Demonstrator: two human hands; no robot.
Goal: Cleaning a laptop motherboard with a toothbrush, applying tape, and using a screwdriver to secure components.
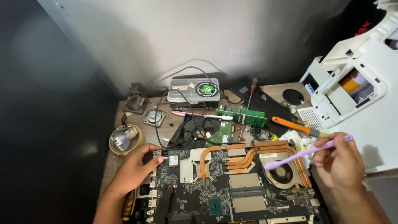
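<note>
Over fan (282,172) | right hand (338,159) grasping purple brush (306,152) | left hand (134,168) flat, bracing motherboard (215,188)

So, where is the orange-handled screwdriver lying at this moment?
In the head view, the orange-handled screwdriver lies at the right of the desk, just behind the black laptop motherboard, between the green circuit board and the white plastic housing.
</note>
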